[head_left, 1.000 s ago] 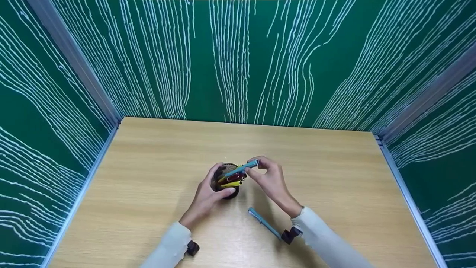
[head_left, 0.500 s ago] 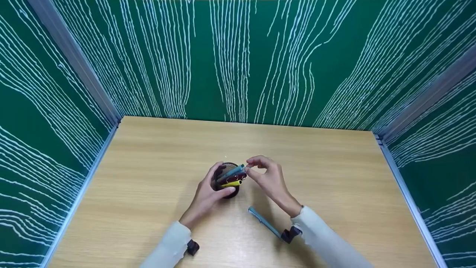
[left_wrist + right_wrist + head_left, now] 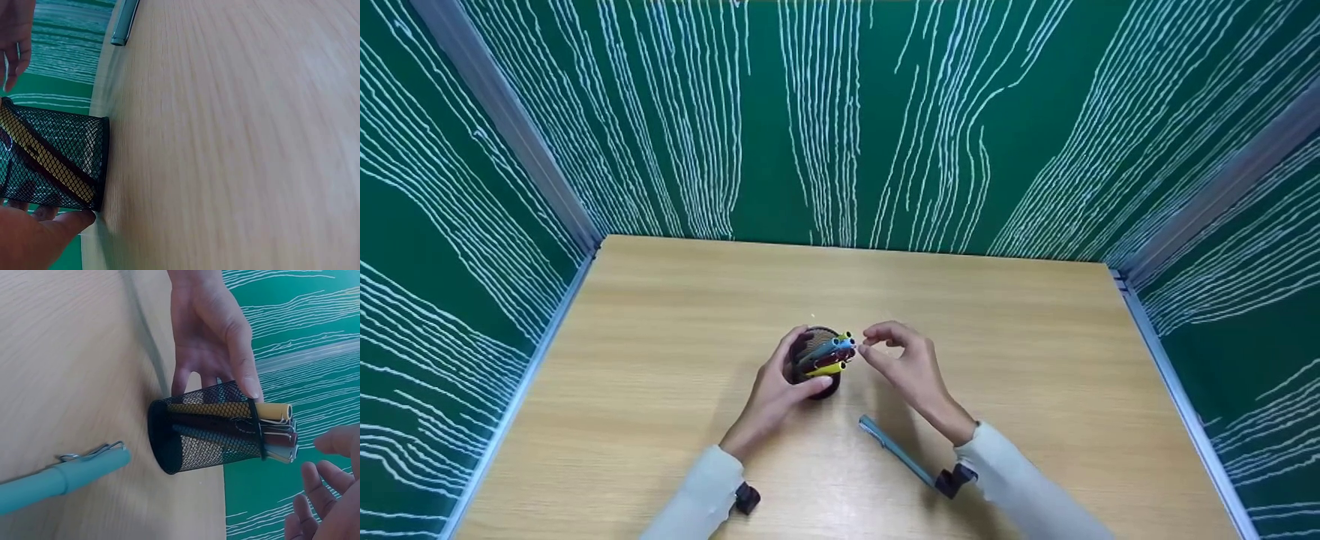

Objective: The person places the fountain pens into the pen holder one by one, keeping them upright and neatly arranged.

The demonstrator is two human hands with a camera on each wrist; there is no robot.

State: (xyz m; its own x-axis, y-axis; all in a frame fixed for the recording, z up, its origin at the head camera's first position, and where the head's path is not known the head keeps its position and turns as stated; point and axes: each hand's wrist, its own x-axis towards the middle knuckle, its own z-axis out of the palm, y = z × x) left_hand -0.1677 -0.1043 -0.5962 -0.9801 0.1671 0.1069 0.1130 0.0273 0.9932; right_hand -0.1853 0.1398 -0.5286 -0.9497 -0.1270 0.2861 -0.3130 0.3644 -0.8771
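A black mesh pen cup [image 3: 194, 460] stands upright on the table, and my left hand [image 3: 775, 386] grips it from the left with the thumb at the near side. Inside it several pens lean right, among them a yellow pen [image 3: 273, 410], a dark red pen [image 3: 279, 439] and a blue pen [image 3: 281, 453], their capped ends above the rim. Just right of those ends hovers my right hand [image 3: 913, 367], its fingers loosely bent and holding nothing. A loose turquoise pen [image 3: 898, 452] lies on the table below the right hand, its lower end by the wrist camera.
The wooden table [image 3: 675, 300] is bounded by green walls [image 3: 765, 150] with white wavy lines at the back and both sides. Metal posts [image 3: 521, 127] mark the back corners. Dark wrist cameras [image 3: 746, 497] sit on both wrists.
The right hand has lowered a blue pen into the cup and let go of it, then drawn slightly right. The left hand keeps its grip on the cup; the loose pen has stayed put.
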